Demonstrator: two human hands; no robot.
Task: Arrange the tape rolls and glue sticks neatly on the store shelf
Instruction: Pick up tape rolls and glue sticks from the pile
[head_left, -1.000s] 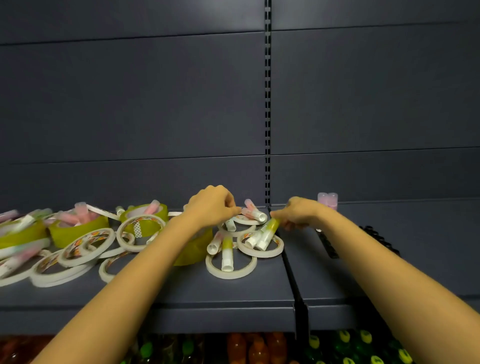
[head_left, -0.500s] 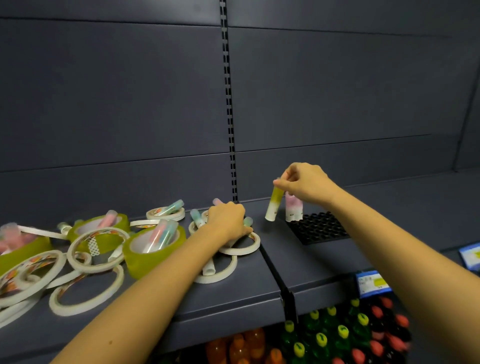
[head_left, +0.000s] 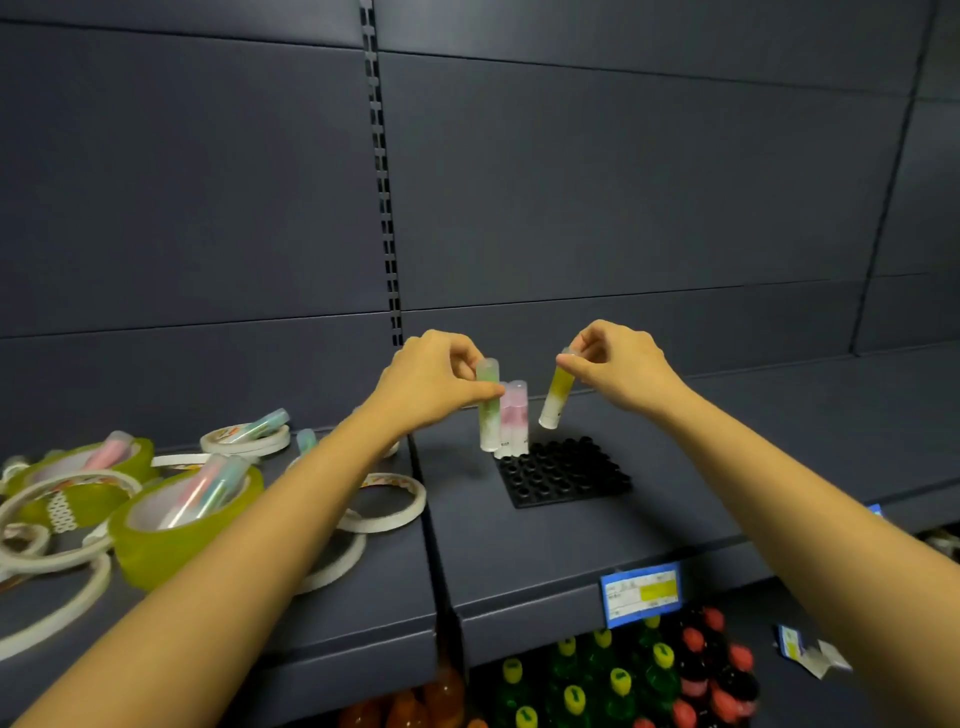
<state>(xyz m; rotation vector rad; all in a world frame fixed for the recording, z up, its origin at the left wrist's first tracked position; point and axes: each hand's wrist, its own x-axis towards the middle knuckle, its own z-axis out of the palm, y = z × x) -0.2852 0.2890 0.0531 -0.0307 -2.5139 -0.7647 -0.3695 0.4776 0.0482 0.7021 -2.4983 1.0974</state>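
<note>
Since half a second ago our left hand (head_left: 431, 384) has left the tape rolls (head_left: 389, 504) and crossed the shelf seam. It now grips a green glue stick (head_left: 488, 410) upright, just beside the pink glue sticks (head_left: 514, 415) at the black tray's (head_left: 566, 473) back-left corner. Our right hand (head_left: 618, 364) pinches a yellow glue stick (head_left: 557, 397) by its top, tilted over the tray's back edge. Bare shelf (head_left: 727, 467) stretches away to the right.

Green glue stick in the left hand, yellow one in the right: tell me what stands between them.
In the head view, pink glue sticks stand upright at the black tray's back-left corner, beside the green stick.
</note>
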